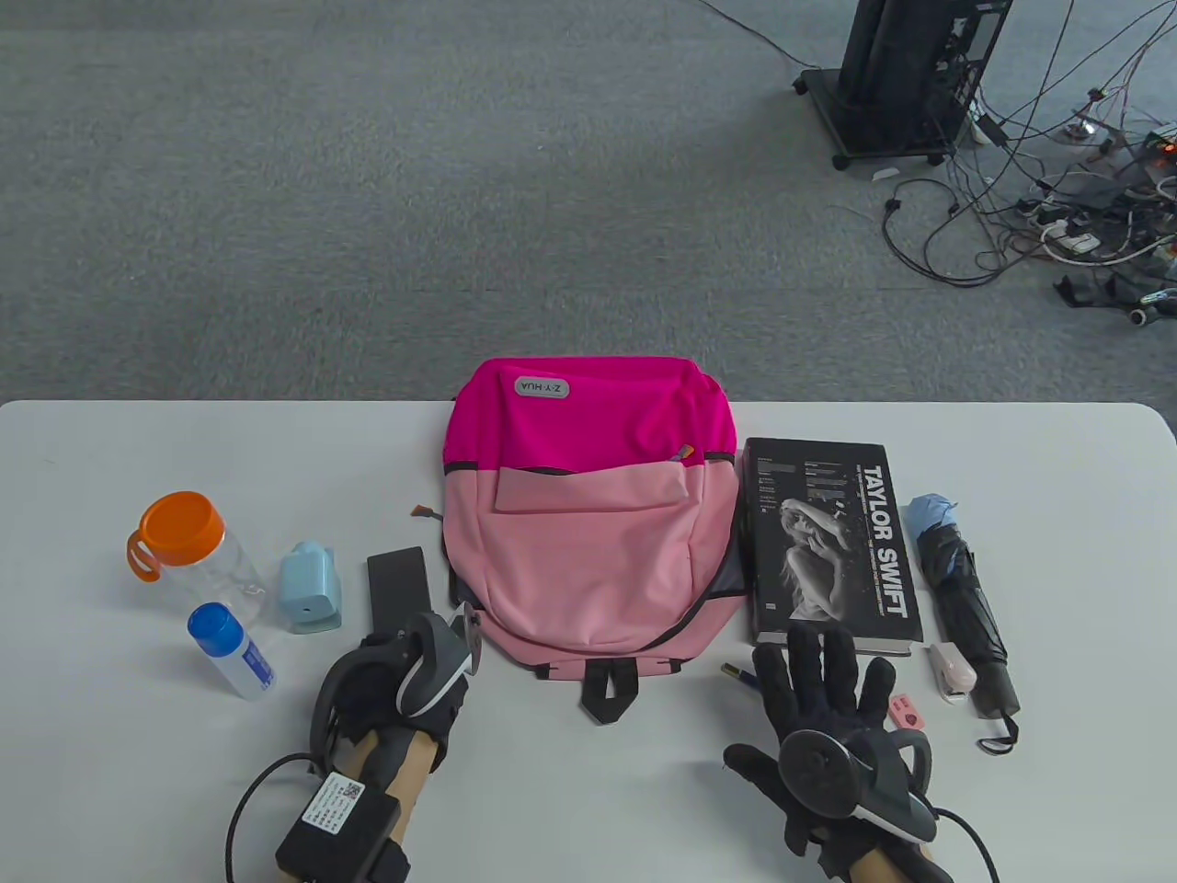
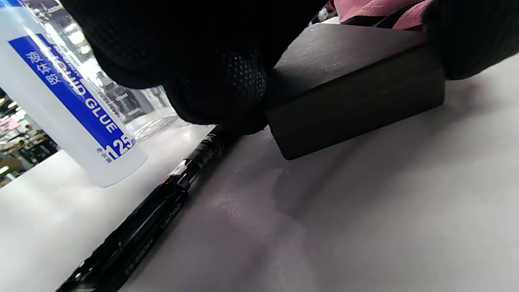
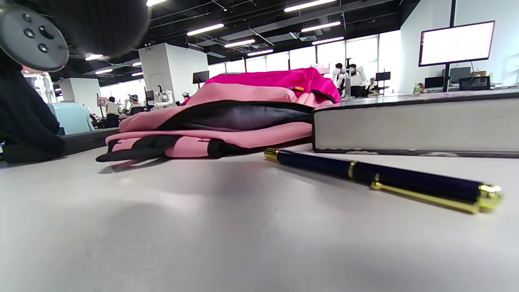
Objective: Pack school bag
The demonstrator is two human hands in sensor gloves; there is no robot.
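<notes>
Black mesh gloves cover both hands; the left hand [image 1: 405, 676] is curled down over the near end of a flat black case [image 1: 397, 578], its fingers [image 2: 219, 85] touching the case's top edge in the left wrist view, though whether it truly grips the case I cannot tell; a dark pen [image 2: 142, 227] lies on the table beside those fingers; the right hand [image 1: 828, 713] lies flat with fingers spread wide, holding nothing, fingertips at the near edge of the book [image 1: 828, 543], a navy and gold pen [image 3: 381, 178] just beside it.

Outward, the pink school bag [image 1: 588, 515] lies flat mid-table, apparently still closed, with the book touching its right side; a folded umbrella [image 1: 965, 607], a small white clip-like thing [image 1: 949, 671] and a pink eraser [image 1: 906, 713] sit further right; left of the case stand a pale blue sharpener-like box [image 1: 311, 589], a glue bottle [image 1: 232, 650] and an orange-lidded water bottle [image 1: 188, 552].

By my judgement, packing has hardly begun: nearly everything lies outside, and the bag needs opening first.
</notes>
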